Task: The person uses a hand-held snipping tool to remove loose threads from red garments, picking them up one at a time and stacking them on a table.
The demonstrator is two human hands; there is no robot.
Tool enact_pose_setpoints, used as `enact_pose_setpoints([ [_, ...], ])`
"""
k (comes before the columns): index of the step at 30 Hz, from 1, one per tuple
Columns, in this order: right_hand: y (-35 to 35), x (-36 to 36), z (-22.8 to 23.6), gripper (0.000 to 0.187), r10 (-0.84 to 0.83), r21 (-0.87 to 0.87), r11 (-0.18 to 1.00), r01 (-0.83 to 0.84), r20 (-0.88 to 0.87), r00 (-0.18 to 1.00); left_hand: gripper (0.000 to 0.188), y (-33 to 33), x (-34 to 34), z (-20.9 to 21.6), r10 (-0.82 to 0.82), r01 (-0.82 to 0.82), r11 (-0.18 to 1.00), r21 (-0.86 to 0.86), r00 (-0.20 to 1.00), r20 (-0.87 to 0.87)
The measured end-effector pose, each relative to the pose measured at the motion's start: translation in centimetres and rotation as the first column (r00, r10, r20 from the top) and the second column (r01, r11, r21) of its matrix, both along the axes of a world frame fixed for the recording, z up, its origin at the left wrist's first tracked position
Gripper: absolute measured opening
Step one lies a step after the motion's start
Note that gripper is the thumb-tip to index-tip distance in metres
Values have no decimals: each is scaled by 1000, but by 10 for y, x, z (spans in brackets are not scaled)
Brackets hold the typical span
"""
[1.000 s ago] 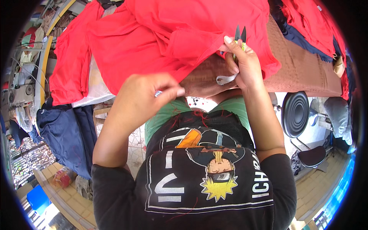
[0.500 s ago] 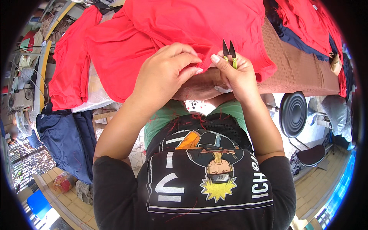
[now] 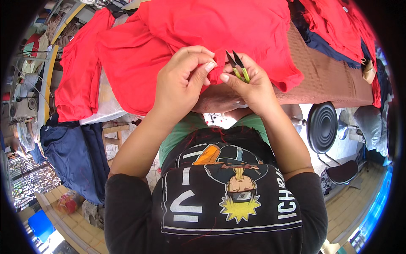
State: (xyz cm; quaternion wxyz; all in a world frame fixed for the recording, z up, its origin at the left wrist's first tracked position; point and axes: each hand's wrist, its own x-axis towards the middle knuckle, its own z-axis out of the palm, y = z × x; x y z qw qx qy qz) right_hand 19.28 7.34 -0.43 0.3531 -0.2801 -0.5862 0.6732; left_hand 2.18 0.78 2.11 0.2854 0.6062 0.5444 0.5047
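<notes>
Both hands are together now at the centre of the frame: a second ago the left hand [image 3: 179, 82] sat lower, off the cloth, and it has come up to pinch a fold of the red garment [image 3: 220, 31] right beside the right hand [image 3: 249, 86]. So the fabric is gathered and held for the blades. The left fingers are curled closed on the fold; the right hand is closed round yellow-handled thread snips [image 3: 237, 67], blades parted, tips pointing up and touching or just above the cloth. The garment spreads across the upper frame over a brown table cover [image 3: 330, 80], its hem hanging off the near edge. Open room lies to the right on the bare cover; more red pieces [image 3: 76, 76] crowd the upper left
</notes>
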Motion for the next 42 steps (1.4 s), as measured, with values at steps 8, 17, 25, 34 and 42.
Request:
enact_pose_setpoints([
  [8, 12, 21, 12, 21, 7, 61, 998, -23, 260, 966, 15, 12, 6, -8, -64, 67, 997, -27, 992, 107],
  [17, 11, 42, 53, 30, -115, 552, 810, -197, 479, 870, 14, 9, 10, -3, -77, 81, 996, -35, 992, 99],
  [25, 12, 37, 52, 28, -153, 592, 769, -241, 537, 830, 15, 3, 11, 6, -116, 118, 992, -53, 993, 35],
  [34, 12, 32, 53, 27, -163, 620, 737, -269, 549, 820, 14, 4, 9, 2, -126, 126, 992, 0, 992, -30],
  [42, 13, 32, 54, 27, -178, 652, 681, -333, 588, 789, 13, 3, 11, 1, -96, 99, 995, 17, 988, -120],
])
